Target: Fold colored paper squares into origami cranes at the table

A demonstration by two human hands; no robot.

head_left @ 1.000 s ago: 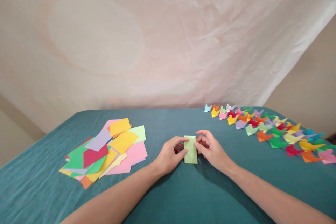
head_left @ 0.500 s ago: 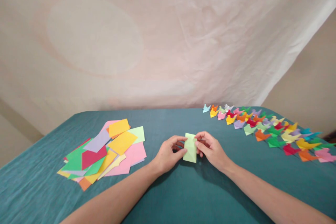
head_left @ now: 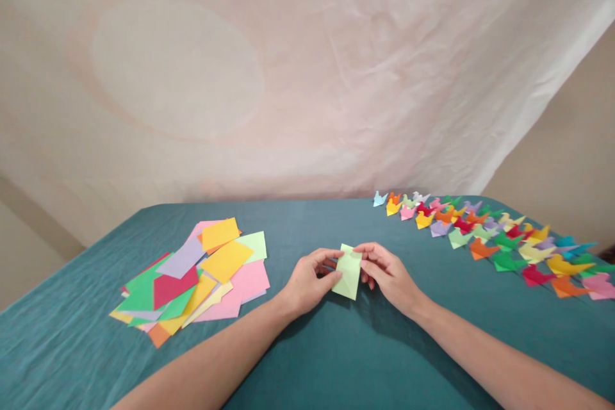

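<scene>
A light green piece of paper (head_left: 348,274), creased and roughly rectangular, is held up just above the cloth between my two hands. My left hand (head_left: 308,280) pinches its left edge, thumb in front. On the other side my right hand (head_left: 387,271) grips the upper right edge between thumb and fingers. Some fingertips of both hands are hidden behind the paper. The sheet tilts slightly, its lower end toward me.
A loose pile of coloured paper sheets (head_left: 175,288) lies on the left of the teal tablecloth (head_left: 307,359). Rows of small folded paper birds (head_left: 509,241) stand along the right side. A pale hanging cloth (head_left: 298,77) closes off the back.
The green paper has turned slightly, its lower end swinging left, and more of its face shows. Both hands keep their hold. The whole view has shifted a little.
</scene>
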